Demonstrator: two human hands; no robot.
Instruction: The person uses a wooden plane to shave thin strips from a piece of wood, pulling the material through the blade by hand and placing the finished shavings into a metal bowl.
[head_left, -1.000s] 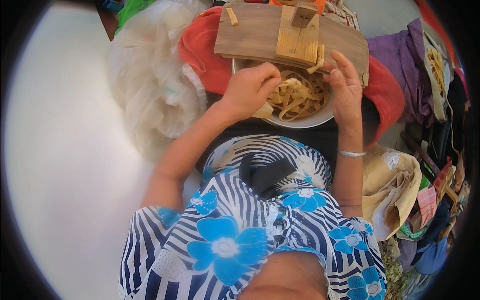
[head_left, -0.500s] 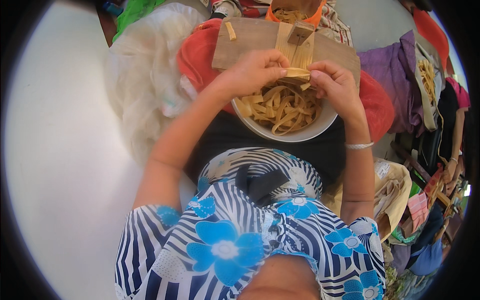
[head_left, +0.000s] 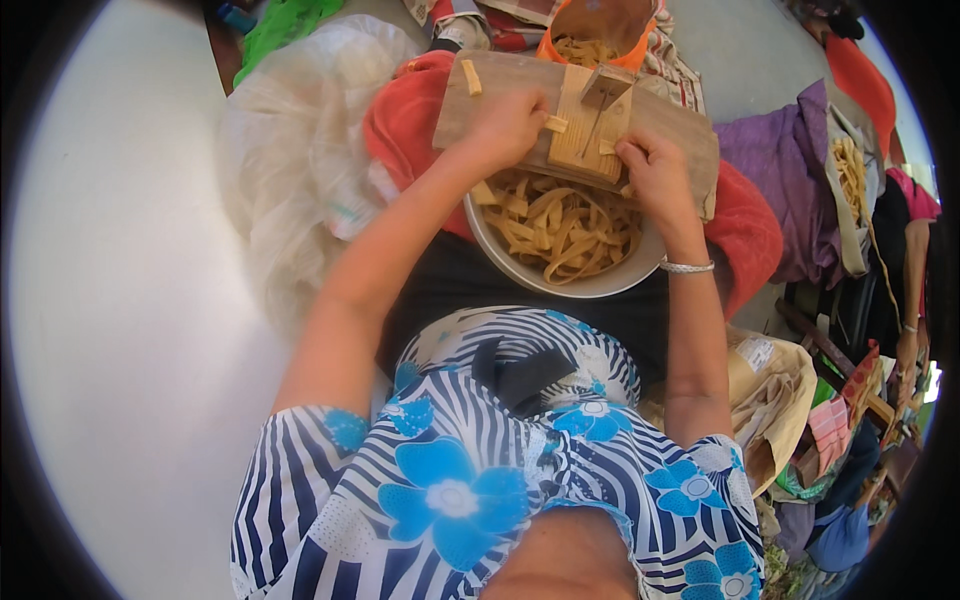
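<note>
Left hand (head_left: 508, 128) is down on the wooden board (head_left: 500, 92), fingers curled around a pale strip (head_left: 556, 124) that pokes out at its three o'clock. Right hand (head_left: 655, 175) sits at the board's lower edge, fingers bent against the board's near edge; whether it actually grips anything cannot be told from this angle. Between the two hands, one raised wooden block (head_left: 585, 125) stands on the board, with one thin metal blade (head_left: 602, 100) rising from it. One loose short strip piece (head_left: 471, 77) lies on the board at the left hand's eleven o'clock. Directly under both hands, at six o'clock, one grey bowl (head_left: 500, 250) holds a heap of tan strips (head_left: 565, 225), too many to count. One silver bangle (head_left: 687, 266) circles the right wrist. A red cloth (head_left: 405, 115) spreads beneath the board. At nine o'clock, one clear plastic bag (head_left: 285, 150). At twelve o'clock beyond the board, one orange container (head_left: 600, 30) with more strips.
</note>
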